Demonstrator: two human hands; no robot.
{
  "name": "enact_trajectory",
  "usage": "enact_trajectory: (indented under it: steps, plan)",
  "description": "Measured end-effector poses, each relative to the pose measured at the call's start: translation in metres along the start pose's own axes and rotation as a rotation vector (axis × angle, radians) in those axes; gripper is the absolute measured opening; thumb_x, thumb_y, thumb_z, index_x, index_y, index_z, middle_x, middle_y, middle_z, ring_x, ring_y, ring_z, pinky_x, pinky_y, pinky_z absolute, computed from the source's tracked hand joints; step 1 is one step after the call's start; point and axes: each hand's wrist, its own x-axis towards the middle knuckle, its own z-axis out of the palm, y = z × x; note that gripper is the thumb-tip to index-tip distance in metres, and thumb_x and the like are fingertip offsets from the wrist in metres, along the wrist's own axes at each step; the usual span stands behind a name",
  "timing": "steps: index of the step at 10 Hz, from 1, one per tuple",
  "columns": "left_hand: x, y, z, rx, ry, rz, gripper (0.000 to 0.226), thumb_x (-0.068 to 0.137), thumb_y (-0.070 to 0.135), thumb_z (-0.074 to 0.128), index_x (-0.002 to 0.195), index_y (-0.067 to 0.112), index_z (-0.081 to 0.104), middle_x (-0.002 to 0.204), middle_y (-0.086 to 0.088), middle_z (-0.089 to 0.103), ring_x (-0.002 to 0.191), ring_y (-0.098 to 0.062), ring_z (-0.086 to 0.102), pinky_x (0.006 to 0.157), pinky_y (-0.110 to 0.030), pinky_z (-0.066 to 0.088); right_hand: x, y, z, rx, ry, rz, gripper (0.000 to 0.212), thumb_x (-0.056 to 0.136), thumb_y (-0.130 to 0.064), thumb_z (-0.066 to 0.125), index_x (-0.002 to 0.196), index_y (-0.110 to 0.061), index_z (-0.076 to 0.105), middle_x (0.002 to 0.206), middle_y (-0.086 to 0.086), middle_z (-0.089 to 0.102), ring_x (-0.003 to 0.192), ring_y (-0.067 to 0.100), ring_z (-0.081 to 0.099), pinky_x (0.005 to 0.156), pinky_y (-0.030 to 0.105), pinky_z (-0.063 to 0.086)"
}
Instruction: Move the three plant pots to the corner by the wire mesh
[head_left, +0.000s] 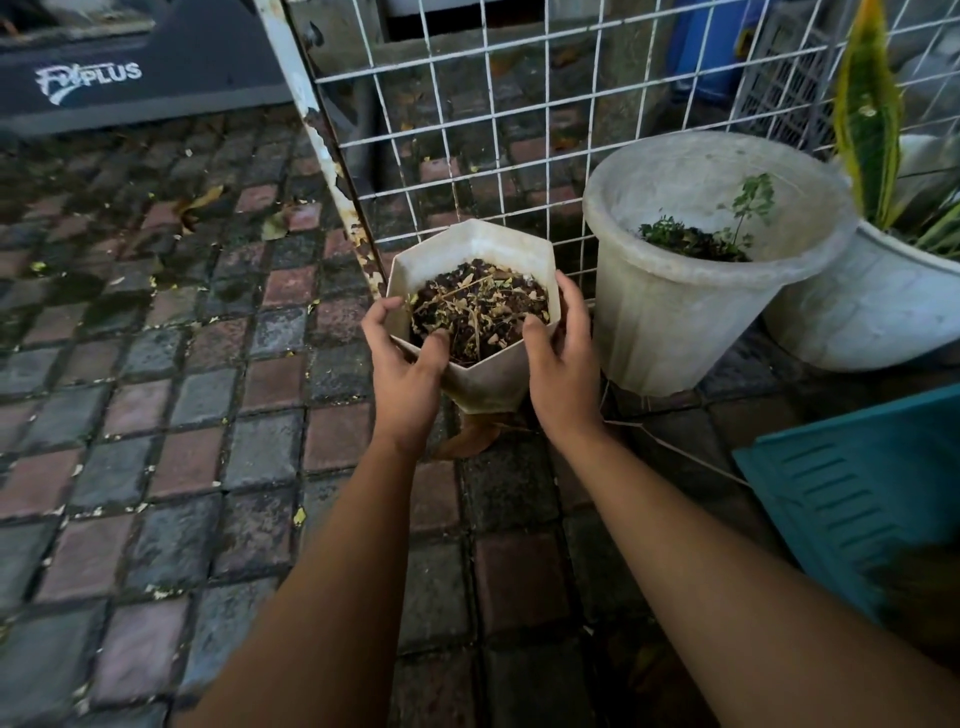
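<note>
Gripping a small angular pot between both hands beside the wire mesh.

The left hand (402, 358) curls round the near left rim of the faceted white pot (480, 382), thumb inside on the soil, while the right hand (563, 358) presses flat against its right wall, thumb hooked over the rim. Dry leaves and dark soil fill the pot, which sits low over the brick paving (156, 415), just in front of the wire mesh (493, 119) and its rusted white post (317, 130). To its right stands a round white pot (675, 312) with a small seedling, and beyond that a third white pot (862, 306) holding a striped leaf. A teal panel (862, 493) lies at the right.
</note>
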Motion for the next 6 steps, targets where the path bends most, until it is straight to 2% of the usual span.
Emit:
enact_trajectory:
  steps: [1,2,3,4,5,6]
  plan:
    - [-0.001,0.001,-0.001,-0.005,-0.004,-0.004,0.058,0.077,0.043,0.069,0.129,0.04,0.042,0.149,-0.027,0.054,0.128,-0.043,0.061,0.108,-0.067,0.05,0.007,0.001,-0.005,0.014,-0.033,0.022,0.063,0.099,-0.028,0.053,0.161,-0.021,0.041,0.162,0.005,0.05,0.148,0.021,0.048,0.12,0.052,0.043]
    - [-0.002,0.001,0.002,-0.01,-0.005,0.0,0.06,0.078,0.043,0.072,0.129,0.038,0.04,0.149,-0.027,0.054,0.133,-0.047,0.06,0.11,-0.063,0.053,0.019,0.001,-0.018,0.004,-0.14,0.058,0.066,0.096,-0.031,0.055,0.161,-0.032,0.04,0.161,0.002,0.052,0.144,0.019,0.052,0.117,0.052,0.047]
    - [-0.001,0.0,0.002,-0.039,-0.002,-0.006,0.058,0.083,0.035,0.071,0.132,0.034,0.04,0.146,-0.026,0.056,0.129,-0.043,0.064,0.106,-0.058,0.056,0.022,0.0,-0.022,0.006,-0.209,0.055,0.066,0.099,-0.03,0.055,0.162,-0.034,0.036,0.164,0.003,0.048,0.147,0.021,0.049,0.119,0.053,0.044]
    - [-0.002,0.002,0.002,-0.013,-0.01,-0.008,0.057,0.087,0.03,0.072,0.134,0.03,0.04,0.143,-0.023,0.059,0.123,-0.037,0.066,0.101,-0.046,0.058,0.017,0.0,-0.016,-0.024,-0.212,0.046,0.061,0.108,-0.027,0.052,0.165,-0.03,0.03,0.169,0.0,0.039,0.153,0.016,0.039,0.126,0.046,0.036]
    - [0.003,0.009,0.001,0.036,0.036,0.006,0.058,0.086,0.034,0.077,0.133,0.029,0.044,0.142,-0.013,0.057,0.129,-0.034,0.062,0.105,-0.04,0.058,0.015,-0.004,-0.019,-0.035,-0.105,-0.024,0.052,0.105,-0.014,0.059,0.155,-0.02,0.049,0.161,0.002,0.051,0.149,0.016,0.045,0.125,0.042,0.038]
    - [0.014,0.043,-0.012,0.115,0.119,0.017,0.051,0.076,0.049,0.067,0.122,0.043,0.045,0.145,-0.006,0.05,0.133,-0.031,0.055,0.114,-0.06,0.05,0.015,-0.028,-0.017,-0.085,-0.009,-0.222,0.04,0.093,0.008,0.059,0.12,-0.018,0.072,0.137,0.012,0.066,0.134,0.02,0.057,0.119,0.042,0.044]
